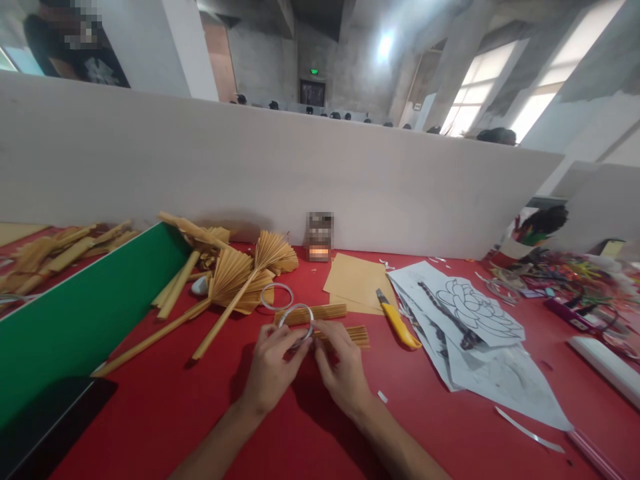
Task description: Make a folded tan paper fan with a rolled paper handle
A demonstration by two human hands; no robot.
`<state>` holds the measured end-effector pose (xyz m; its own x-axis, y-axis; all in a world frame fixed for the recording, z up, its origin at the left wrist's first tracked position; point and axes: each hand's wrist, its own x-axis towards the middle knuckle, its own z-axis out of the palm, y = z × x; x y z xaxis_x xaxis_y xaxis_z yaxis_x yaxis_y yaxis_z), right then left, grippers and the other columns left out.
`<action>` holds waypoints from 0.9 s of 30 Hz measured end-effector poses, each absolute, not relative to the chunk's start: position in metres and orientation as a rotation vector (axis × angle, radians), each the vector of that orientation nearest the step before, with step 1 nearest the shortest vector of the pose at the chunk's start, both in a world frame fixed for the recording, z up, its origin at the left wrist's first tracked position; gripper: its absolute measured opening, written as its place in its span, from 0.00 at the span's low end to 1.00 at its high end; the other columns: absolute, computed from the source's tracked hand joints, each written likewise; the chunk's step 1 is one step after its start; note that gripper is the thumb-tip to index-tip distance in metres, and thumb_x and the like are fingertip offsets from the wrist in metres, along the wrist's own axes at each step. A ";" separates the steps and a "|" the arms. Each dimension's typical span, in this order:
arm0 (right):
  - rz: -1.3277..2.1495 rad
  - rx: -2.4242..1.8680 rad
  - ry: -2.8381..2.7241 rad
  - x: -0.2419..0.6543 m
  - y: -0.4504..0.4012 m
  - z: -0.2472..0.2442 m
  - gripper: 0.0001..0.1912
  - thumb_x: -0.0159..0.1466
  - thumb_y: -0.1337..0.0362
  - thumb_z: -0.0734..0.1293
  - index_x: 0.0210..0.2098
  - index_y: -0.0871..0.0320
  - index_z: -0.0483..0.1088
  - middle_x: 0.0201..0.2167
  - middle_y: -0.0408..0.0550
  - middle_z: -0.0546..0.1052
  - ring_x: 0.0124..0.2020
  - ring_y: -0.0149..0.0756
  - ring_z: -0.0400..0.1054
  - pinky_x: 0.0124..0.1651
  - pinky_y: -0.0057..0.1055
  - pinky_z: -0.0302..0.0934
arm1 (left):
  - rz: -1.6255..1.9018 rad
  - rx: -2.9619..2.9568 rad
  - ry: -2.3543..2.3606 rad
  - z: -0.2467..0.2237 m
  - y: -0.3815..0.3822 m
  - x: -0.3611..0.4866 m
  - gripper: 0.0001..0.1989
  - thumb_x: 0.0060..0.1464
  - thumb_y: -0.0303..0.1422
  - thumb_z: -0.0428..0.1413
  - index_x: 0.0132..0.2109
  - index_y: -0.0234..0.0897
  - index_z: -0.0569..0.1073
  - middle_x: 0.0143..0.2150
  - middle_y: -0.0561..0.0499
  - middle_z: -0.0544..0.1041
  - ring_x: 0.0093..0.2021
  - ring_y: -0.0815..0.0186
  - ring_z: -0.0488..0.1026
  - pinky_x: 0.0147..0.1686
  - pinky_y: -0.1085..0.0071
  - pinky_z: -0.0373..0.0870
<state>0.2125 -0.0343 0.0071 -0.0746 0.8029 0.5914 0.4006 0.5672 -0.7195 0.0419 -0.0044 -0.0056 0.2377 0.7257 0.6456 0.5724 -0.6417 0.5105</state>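
In the head view a narrow white roll of tape [299, 307] is held upright over the red table. My left hand [273, 363] is closed on its lower left side, thumb and fingers pinching the rim. At its right edge my right hand [344, 365] is closed too, its index finger and thumb against the roll; whether a loose tape end is between them cannot be made out. Just behind lies a second thin ring [277, 285]. Folded strips of pleated tan paper [331, 311] lie beneath and beyond my fingers, partly covered by them.
Pleated paper fans with stick handles [225, 313] lie left, beside a green divider [100, 293]. Tan sheets [355, 277], a yellow utility knife [397, 323] and drawings [480, 313] lie right. A phone-like object [320, 233] leans on the white partition [400, 187].
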 end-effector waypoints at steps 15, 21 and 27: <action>0.550 -1.051 -1.614 0.212 -0.036 0.013 0.17 0.72 0.70 0.62 0.58 0.52 0.71 0.50 0.50 0.79 0.51 0.39 0.74 0.55 0.36 0.68 | 1.338 2.349 1.182 -0.002 -0.004 0.042 0.07 0.69 0.35 0.57 0.44 0.42 0.80 0.34 0.53 0.81 0.34 0.63 0.75 0.46 0.61 0.64; 0.546 -1.051 -1.588 0.212 -0.036 0.013 0.10 0.71 0.70 0.62 0.47 0.54 0.73 0.43 0.49 0.79 0.44 0.37 0.75 0.48 0.33 0.70 | 1.319 2.349 1.167 -0.001 -0.006 0.043 0.07 0.69 0.33 0.56 0.44 0.43 0.80 0.35 0.53 0.82 0.33 0.63 0.74 0.46 0.60 0.64; 0.553 -1.031 -1.604 0.212 -0.036 0.012 0.18 0.71 0.69 0.62 0.58 0.53 0.71 0.51 0.51 0.79 0.52 0.40 0.75 0.57 0.37 0.70 | 1.322 2.340 1.167 0.002 -0.006 0.043 0.08 0.69 0.34 0.56 0.43 0.43 0.80 0.34 0.53 0.82 0.33 0.63 0.74 0.44 0.60 0.65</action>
<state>0.2118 -0.0363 0.0119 -0.0249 0.8433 0.5369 0.3337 0.5133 -0.7907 0.0426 -0.0057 0.0018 0.2840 0.7239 0.6288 0.5344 -0.6640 0.5230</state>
